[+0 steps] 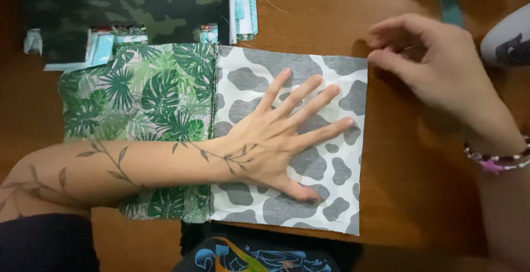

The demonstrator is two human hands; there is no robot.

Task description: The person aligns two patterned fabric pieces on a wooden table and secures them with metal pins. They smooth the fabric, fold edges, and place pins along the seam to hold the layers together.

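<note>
Left grip (pixel 281 134) lies wide and flat on the grey-and-white cow-print fabric square (pixel 337 194), which rests on the brown wooden counter (pixel 419 183). Right grip (pixel 425 62) pinches that square's upper right corner between narrowed fingers. Beyond the left wrist, a green leaf-print fabric square (pixel 143 90) adjoins it, with camouflage cloth (pixel 127 4) further up.

Camouflage fabric (pixel 127 7) beyond the left forearm, striped turquoise fabric strips (pixel 244 4) beside it, wooden table (pixel 419 183) under the right wrist

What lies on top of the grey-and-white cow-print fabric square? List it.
The left hand lies flat on the cow-print square, fingers spread; the right hand pinches its top right corner. The patches under the palm are hidden.
</note>
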